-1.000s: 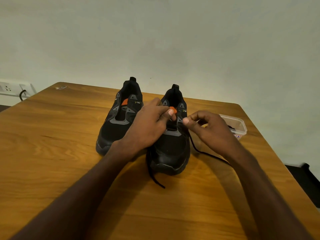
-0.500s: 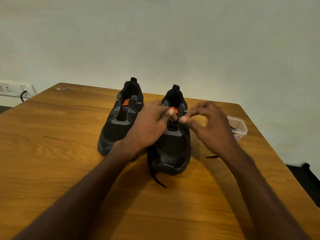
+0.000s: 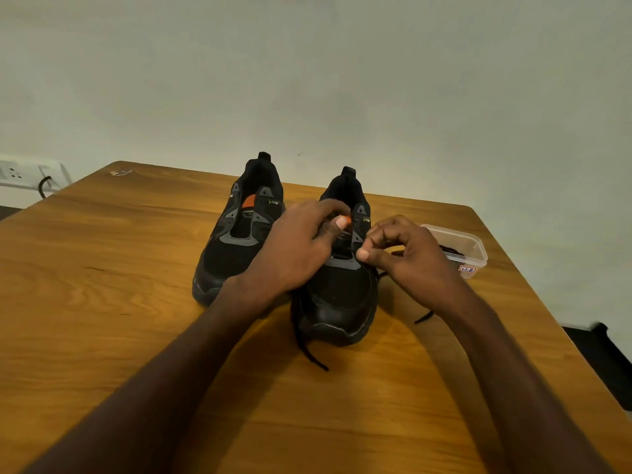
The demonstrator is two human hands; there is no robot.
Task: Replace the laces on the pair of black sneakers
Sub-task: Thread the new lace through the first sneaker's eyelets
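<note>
Two black sneakers stand side by side, toes toward the person, near the middle of the wooden surface (image 3: 102, 302); the left sneaker (image 3: 239, 241) has bare eyelets, and the work is on the right sneaker (image 3: 342, 302). The left hand (image 3: 294, 248) curls over this shoe's tongue, thumb pressed by the orange tab (image 3: 347, 219), steadying it. The right hand (image 3: 407, 258) pinches the black lace (image 3: 309, 354) between thumb and fingers just beside the eyelets. The step appears to be threading; it would go best with the tip held short, the tongue pinned flat, and slack drawn evenly. One loose end trails off the toe toward the near edge, another shows under the right wrist. A clear plastic container (image 3: 458, 248) holding something dark sits near the right edge, just behind the right hand, so pulls are safer toward the open near side.
</note>
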